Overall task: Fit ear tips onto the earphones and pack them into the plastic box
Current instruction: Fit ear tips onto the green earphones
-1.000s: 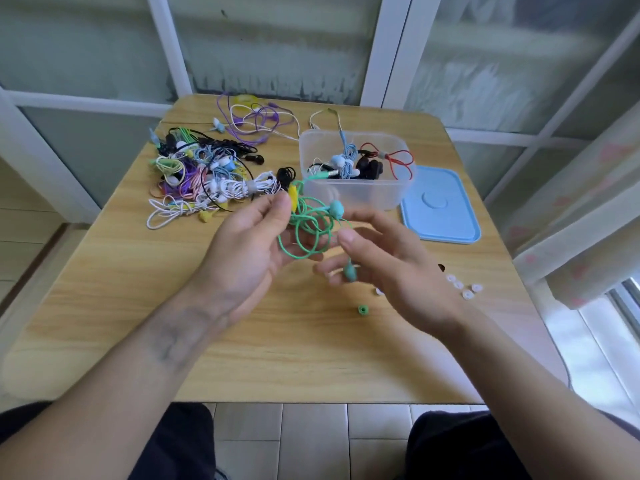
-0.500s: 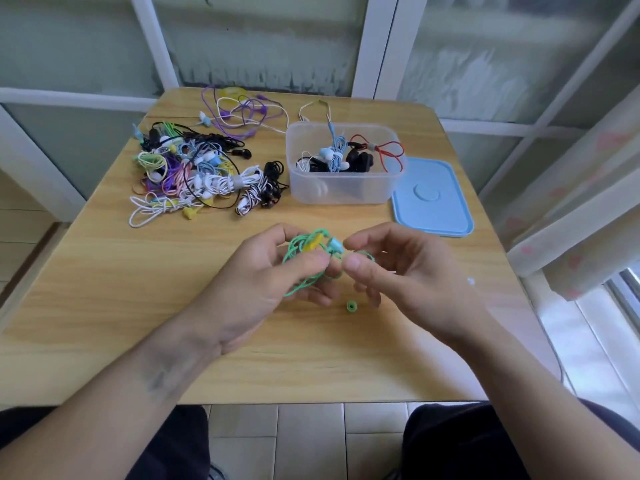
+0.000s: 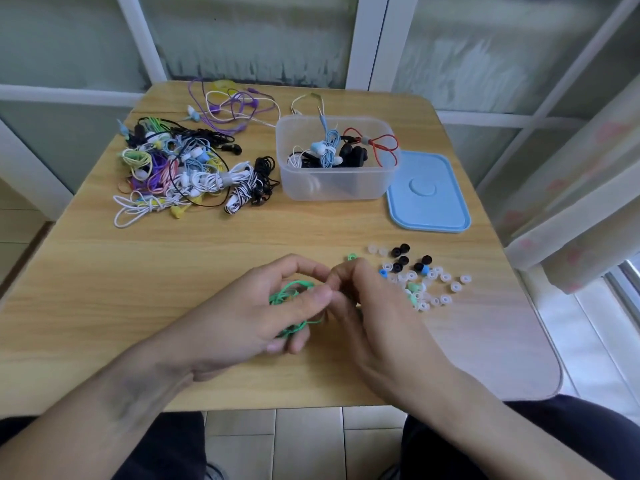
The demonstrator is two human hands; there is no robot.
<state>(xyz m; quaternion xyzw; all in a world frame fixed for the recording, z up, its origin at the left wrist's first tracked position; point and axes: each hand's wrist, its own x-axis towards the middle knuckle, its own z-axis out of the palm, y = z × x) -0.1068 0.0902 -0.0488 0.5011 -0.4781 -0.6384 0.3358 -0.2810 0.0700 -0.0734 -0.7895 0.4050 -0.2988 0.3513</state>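
My left hand [image 3: 256, 313] grips a coiled green earphone cable [image 3: 289, 295] above the near middle of the wooden table [image 3: 104, 289]. My right hand [image 3: 377, 317] meets it fingertip to fingertip, pinched on the earphone's end, which the fingers hide. A green ear tip [image 3: 351, 257] shows just beyond the right fingers. Loose ear tips [image 3: 420, 278], clear, black, blue and teal, lie scattered right of my hands. The clear plastic box [image 3: 337, 188] stands at the back with several earphones inside.
A tangled pile of coloured earphones [image 3: 187, 168] covers the back left. Purple cables [image 3: 232, 105] lie behind it. The blue lid [image 3: 427, 195] lies flat right of the box. A curtain [image 3: 571, 188] hangs past the right table edge.
Both hands drew back from near the box to the table's near middle with the green earphone. The view tipped down, bringing the loose ear tips into sight.
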